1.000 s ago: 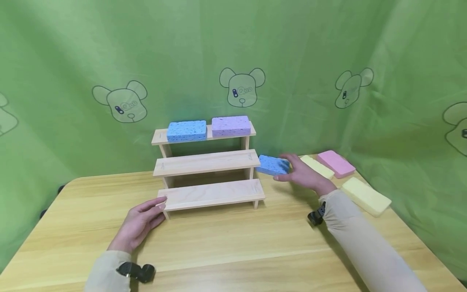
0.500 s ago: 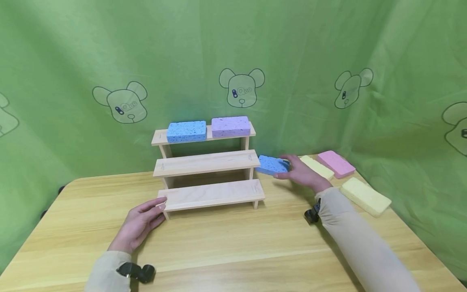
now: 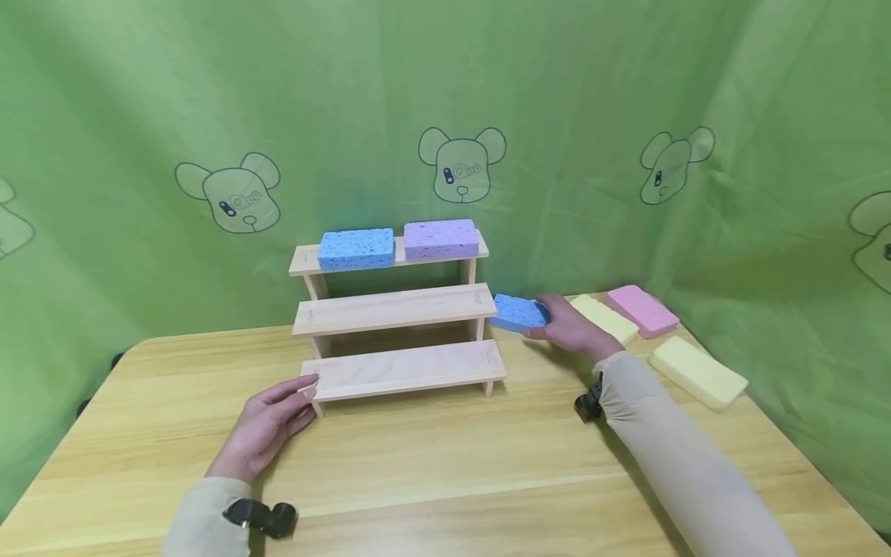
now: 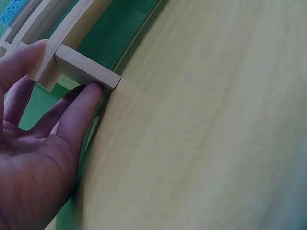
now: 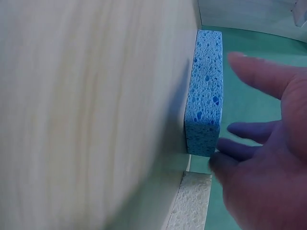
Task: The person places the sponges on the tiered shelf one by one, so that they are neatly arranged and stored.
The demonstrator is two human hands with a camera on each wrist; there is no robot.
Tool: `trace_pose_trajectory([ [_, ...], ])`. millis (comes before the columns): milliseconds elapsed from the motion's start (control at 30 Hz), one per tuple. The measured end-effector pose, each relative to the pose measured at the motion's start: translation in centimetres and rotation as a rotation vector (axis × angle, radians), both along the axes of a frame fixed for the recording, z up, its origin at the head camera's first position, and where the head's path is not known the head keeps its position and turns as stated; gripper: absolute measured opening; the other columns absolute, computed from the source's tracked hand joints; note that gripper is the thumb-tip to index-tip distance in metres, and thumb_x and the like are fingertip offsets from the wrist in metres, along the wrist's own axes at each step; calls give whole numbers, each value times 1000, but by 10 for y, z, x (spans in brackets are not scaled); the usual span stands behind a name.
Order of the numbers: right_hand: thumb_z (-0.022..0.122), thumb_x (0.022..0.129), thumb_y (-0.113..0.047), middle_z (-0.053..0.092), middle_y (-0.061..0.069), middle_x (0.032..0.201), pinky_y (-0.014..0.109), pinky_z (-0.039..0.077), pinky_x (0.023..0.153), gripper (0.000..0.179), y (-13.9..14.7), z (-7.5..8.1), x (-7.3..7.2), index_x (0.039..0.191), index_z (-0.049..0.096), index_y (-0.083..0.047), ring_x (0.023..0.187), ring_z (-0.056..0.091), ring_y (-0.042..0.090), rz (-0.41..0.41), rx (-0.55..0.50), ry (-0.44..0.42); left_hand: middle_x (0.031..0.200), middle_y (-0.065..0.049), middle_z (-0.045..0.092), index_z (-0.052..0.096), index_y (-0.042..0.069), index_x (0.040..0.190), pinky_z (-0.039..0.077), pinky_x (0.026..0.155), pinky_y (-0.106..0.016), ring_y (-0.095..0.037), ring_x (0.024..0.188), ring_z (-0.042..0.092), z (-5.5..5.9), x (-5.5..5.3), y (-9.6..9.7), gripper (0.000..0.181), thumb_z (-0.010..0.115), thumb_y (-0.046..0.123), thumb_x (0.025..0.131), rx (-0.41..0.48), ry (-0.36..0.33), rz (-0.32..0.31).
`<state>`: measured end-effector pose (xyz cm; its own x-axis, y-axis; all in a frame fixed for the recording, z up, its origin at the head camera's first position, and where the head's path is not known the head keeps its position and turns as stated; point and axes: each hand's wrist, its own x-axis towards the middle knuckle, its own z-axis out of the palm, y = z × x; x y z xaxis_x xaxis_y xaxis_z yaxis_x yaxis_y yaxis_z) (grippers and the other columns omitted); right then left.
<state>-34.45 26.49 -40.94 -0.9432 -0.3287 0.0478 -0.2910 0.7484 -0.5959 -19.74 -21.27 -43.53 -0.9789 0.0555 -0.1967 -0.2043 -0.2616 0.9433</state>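
Note:
My left hand [image 3: 267,425] touches the left end of the lowest board on a three-step wooden shelf [image 3: 404,371]. In the left wrist view, one fingertip presses the shelf leg [image 4: 86,67] and another digit lies at the board's end. My right hand [image 3: 571,325] is spread around the right end of a blue sponge [image 3: 517,312], which lies on the table beside the shelf. The right wrist view shows a gap between the thumb and this blue sponge [image 5: 206,81], with other fingertips right at its near end.
On the top step sit another blue sponge [image 3: 356,247] and a purple sponge [image 3: 441,238]. Two yellow sponges [image 3: 698,373] and a pink sponge [image 3: 642,311] lie at the table's right side. A green curtain [image 3: 557,93] hangs close behind the table [image 3: 431,472].
My right hand has shifted slightly left, farther over the blue sponge's right end. My left hand and the shelf have stayed in place.

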Motion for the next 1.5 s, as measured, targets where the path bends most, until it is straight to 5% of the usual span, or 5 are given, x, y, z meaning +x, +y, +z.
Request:
trace_pose_trajectory([
  [533, 73, 79, -8, 41, 42, 130, 60, 31, 109, 71, 2, 0, -2, 132, 39, 25, 121, 42, 53, -57, 120, 29, 144, -14, 43, 73, 13, 112, 49, 100, -35, -17, 110, 62, 0, -1, 2, 22, 66, 4, 93, -11, -4, -8],
  [967, 75, 82, -17, 48, 37, 124, 58, 38, 103, 67, 12, -1, 5, 130, 47, 20, 115, 46, 48, -70, 76, 60, 143, -15, 43, 73, 14, 109, 50, 99, -35, -16, 109, 62, 1, -3, 1, 20, 65, 4, 94, -15, -5, -14],
  [1500, 74, 86, -21, 43, 38, 132, 59, 29, 110, 69, 23, 11, 18, 135, 44, 18, 125, 38, 51, -67, 13, 58, 143, -16, 42, 73, 11, 112, 50, 99, -36, -16, 108, 62, -1, -2, 0, 22, 66, 3, 93, -8, 6, -8],
])
